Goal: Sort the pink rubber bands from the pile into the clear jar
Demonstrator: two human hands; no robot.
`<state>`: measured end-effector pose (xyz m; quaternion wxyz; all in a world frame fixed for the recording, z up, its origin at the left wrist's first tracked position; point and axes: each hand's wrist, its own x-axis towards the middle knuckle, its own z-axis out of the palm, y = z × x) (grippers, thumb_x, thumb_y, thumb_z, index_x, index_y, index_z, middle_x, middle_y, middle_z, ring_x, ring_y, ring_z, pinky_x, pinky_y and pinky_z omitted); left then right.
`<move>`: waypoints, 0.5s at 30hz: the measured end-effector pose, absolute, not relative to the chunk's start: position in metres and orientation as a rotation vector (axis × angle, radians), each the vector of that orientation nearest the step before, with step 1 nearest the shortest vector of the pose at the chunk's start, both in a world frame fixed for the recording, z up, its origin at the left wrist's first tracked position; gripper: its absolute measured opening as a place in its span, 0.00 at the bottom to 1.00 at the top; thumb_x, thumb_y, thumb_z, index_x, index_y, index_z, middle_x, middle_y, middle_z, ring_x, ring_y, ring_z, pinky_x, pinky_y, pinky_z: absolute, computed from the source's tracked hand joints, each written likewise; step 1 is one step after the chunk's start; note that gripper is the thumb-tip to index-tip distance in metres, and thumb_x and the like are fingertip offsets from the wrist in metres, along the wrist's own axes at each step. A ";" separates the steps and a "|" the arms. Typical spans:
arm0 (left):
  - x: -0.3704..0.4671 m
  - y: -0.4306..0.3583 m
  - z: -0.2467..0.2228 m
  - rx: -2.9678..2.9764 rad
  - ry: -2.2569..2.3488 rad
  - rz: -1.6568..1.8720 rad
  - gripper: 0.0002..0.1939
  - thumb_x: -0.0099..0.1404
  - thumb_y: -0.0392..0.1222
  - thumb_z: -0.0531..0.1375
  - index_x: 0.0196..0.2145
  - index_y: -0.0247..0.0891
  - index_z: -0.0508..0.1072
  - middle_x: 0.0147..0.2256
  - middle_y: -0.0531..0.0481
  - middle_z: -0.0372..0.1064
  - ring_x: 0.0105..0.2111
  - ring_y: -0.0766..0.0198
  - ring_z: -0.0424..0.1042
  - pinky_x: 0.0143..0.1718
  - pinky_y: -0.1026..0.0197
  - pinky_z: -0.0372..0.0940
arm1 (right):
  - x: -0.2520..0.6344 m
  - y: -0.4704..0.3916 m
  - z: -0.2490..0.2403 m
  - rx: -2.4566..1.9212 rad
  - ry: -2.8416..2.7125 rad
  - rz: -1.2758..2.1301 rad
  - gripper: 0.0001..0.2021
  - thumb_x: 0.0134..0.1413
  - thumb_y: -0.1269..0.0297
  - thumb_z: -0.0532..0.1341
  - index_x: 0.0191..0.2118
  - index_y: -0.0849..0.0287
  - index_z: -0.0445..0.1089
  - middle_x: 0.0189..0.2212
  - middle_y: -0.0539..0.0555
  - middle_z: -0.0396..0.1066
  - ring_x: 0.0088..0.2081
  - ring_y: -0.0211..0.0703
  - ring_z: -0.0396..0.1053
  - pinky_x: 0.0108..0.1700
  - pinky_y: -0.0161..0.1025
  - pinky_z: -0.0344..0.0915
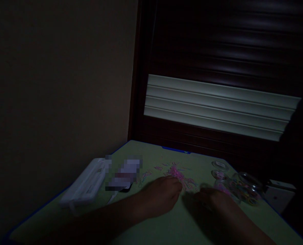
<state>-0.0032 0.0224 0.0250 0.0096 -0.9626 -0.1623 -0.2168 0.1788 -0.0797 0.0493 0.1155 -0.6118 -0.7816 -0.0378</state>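
Small pink bands or clips (175, 173) lie in a loose pile on the pale green table (151, 226), with pastel ones scattered around them. At the near edge of the pile is my left hand (164, 194), fingers curled down; whatever its fingertips hold is hidden. To its right, my right hand (214, 200) has bent fingers close to a faint clear, round-edged object that is too dark to identify. Just beyond the right hand stands a clear container (222, 189) with pink pieces inside. A clear jar (245, 190) of coloured bands is farther right.
A white case (83, 185) and a blurred-out phone-like object (127, 173) with a cable lie at the left. Round clear lids (220, 165) sit at the back right. A white box (280, 195) stands beyond the right edge.
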 end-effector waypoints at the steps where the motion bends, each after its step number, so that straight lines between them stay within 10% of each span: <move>1: -0.005 0.027 0.028 -2.987 -0.523 -0.636 0.08 0.64 0.30 0.50 0.34 0.37 0.67 0.34 0.50 0.68 0.36 0.62 0.67 0.39 0.61 0.61 | 0.179 -0.081 0.049 -1.786 -2.291 -0.105 0.11 0.54 0.74 0.53 0.29 0.56 0.72 0.28 0.51 0.72 0.27 0.37 0.68 0.27 0.31 0.55; 9: -0.024 0.073 0.042 -2.744 -0.998 -0.367 0.10 0.59 0.25 0.54 0.35 0.33 0.72 0.38 0.42 0.69 0.40 0.56 0.67 0.42 0.56 0.61 | 0.177 -0.081 0.050 -1.764 -2.319 -0.090 0.11 0.56 0.71 0.53 0.29 0.55 0.71 0.27 0.51 0.72 0.26 0.37 0.67 0.26 0.32 0.55; 15: -0.030 0.090 0.037 -2.698 -1.214 -0.333 0.14 0.63 0.41 0.60 0.46 0.35 0.68 0.45 0.43 0.66 0.43 0.56 0.68 0.41 0.53 0.66 | 0.178 -0.082 0.049 -1.772 -2.303 -0.079 0.12 0.58 0.70 0.52 0.28 0.55 0.70 0.28 0.51 0.72 0.27 0.37 0.67 0.26 0.32 0.56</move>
